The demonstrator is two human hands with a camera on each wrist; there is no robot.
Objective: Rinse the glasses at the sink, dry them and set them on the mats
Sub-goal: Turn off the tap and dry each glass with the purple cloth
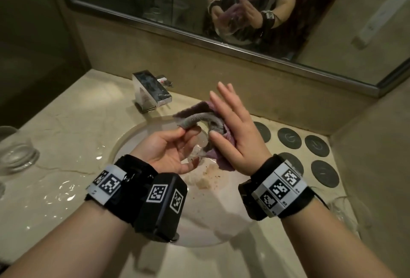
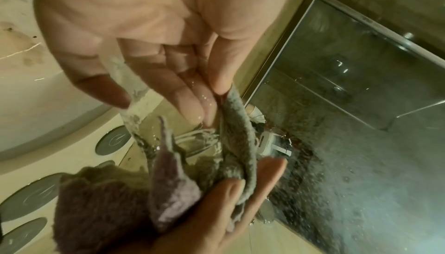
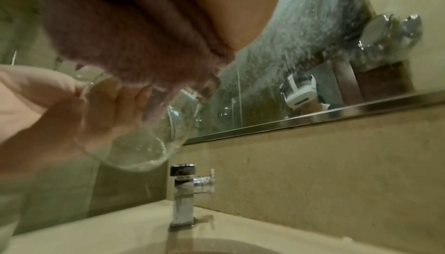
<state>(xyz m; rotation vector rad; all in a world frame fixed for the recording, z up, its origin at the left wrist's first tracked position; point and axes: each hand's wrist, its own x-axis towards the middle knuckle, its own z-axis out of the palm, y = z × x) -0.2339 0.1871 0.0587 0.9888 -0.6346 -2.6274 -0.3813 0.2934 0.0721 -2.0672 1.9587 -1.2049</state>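
Over the sink basin my left hand grips a clear glass, its fingers curled round the wall. Its thumb and forefinger also pinch one end of a grey and purple cloth. My right hand lies flat against the cloth with straight fingers, and its thumb pins a fold of the cloth at the glass's mouth. Part of the cloth is tucked into the glass. Several dark round mats lie on the counter to the right, bare.
A chrome tap stands behind the basin. Another clear glass sits on the wet counter at far left, among puddles. Something clear and glassy lies at the counter's right front. A framed mirror runs along the back wall.
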